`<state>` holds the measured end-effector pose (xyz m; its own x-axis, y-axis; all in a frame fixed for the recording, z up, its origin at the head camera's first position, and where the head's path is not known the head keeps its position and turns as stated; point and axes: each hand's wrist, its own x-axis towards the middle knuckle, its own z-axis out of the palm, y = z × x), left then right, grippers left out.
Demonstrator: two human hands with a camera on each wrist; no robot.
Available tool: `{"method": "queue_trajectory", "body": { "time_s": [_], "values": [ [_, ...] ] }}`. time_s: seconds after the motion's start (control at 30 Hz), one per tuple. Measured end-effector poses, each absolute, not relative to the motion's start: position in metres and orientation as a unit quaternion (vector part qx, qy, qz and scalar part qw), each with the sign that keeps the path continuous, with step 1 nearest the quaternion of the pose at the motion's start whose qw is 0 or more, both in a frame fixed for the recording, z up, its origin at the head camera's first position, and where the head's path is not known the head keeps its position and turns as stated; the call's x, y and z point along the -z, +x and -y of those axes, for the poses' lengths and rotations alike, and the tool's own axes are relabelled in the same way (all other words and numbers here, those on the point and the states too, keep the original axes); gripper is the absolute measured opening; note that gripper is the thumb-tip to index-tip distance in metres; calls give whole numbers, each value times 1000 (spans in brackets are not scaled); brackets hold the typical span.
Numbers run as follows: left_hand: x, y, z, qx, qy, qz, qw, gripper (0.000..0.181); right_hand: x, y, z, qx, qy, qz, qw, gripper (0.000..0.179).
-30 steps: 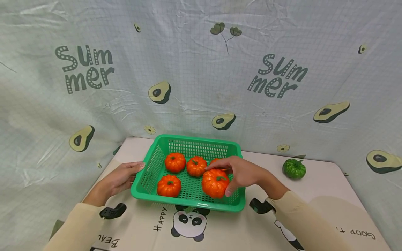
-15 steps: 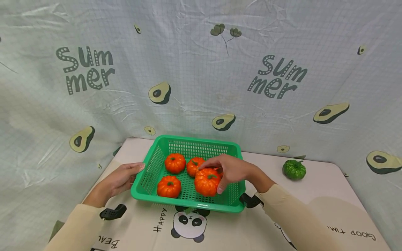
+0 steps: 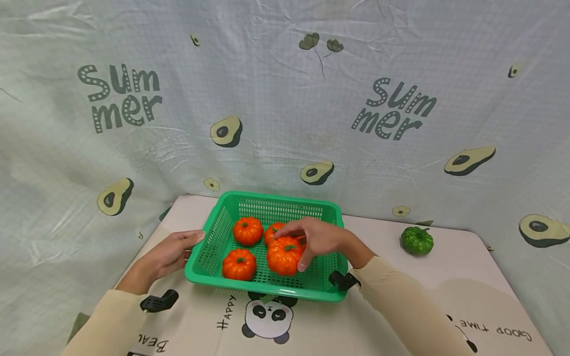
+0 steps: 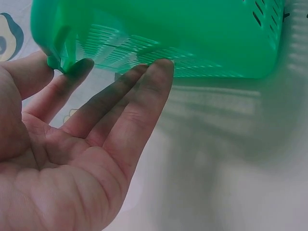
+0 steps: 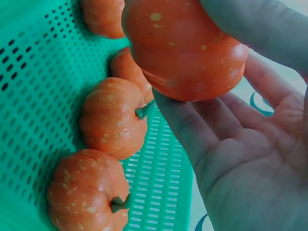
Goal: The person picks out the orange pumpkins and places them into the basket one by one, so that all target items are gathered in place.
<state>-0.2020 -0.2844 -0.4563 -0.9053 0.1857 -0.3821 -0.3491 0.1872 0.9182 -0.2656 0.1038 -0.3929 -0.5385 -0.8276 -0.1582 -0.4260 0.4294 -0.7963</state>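
A green plastic basket (image 3: 267, 295) with slotted walls stands on the table. My left hand (image 3: 172, 252) pinches its left rim between thumb and index finger, the other fingers stretched under the wall (image 4: 159, 36). Over the basket's middle, my right hand (image 3: 321, 240) grips a small orange pumpkin (image 3: 285, 255) with a green stem; the right wrist view shows this pumpkin (image 5: 185, 48) between thumb and fingers. Inside lie other orange pumpkins: one at back left (image 3: 248, 231), one at front left (image 3: 239, 264), and one at back middle (image 3: 270, 232), partly covered by the right hand's fingers.
A dark green pumpkin (image 3: 417, 241) sits on the table right of the basket. The table cover (image 3: 213, 316) bears panda prints and lettering. A pale curtain with avocado prints (image 3: 276, 99) hangs close behind the basket. Black wrist cameras jut from both sleeves.
My right hand has carried the gripped pumpkin leftward across the basket, from its right side toward the middle. The left hand and the basket have stayed in place.
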Motion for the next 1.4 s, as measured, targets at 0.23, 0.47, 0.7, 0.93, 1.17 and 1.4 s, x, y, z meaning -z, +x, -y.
{"method": "queue_trajectory", "body": {
  "time_s": [0.23,0.47,0.7,0.93,1.17,1.4],
  "values": [
    [457,-202,284,-638,-53,-739,210,68,402,-273,-97,364,-376,-805,280,81],
    [457,-203,285,-637,-50,-740,212,68,408,-277,-91,366,-371,-802,291,82],
    [457,-202,285,-635,-52,-742,210,67,411,-276,-85,348,-373,-806,298,80],
    [455,-202,284,-631,-55,-745,211,68,416,-276,-81,318,-383,-816,294,78],
    [454,-202,284,-630,-57,-746,208,68,420,-273,-78,300,-380,-822,300,75],
    [455,-202,284,-634,-57,-742,210,67,426,-271,-75,283,-388,-820,311,75]
  ]
}}
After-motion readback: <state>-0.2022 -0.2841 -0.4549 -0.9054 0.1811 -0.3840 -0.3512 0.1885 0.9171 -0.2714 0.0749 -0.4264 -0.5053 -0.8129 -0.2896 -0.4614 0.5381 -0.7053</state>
